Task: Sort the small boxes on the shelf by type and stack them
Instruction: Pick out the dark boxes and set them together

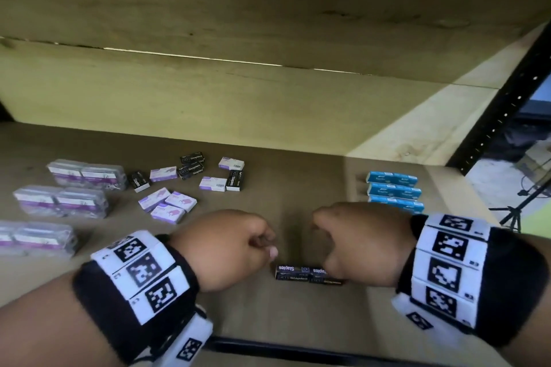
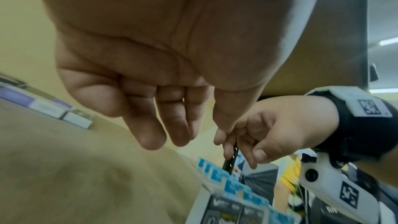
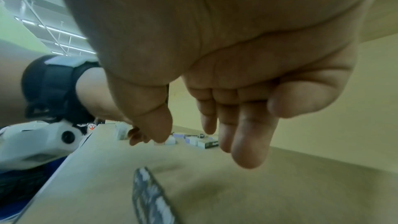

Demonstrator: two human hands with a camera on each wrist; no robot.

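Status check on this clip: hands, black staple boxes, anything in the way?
Left hand and right hand loosely curled, holding nothing. Black staple boxes at front edge, below both. Nothing in the way.

Your shelf is plain tan wood. The staple boxes by its front edge are black with white lettering. Toward the right edge sit bright blue boxes; toward the left, white-and-purple boxes. Your wristbands are black with white, black-patterned square tags.
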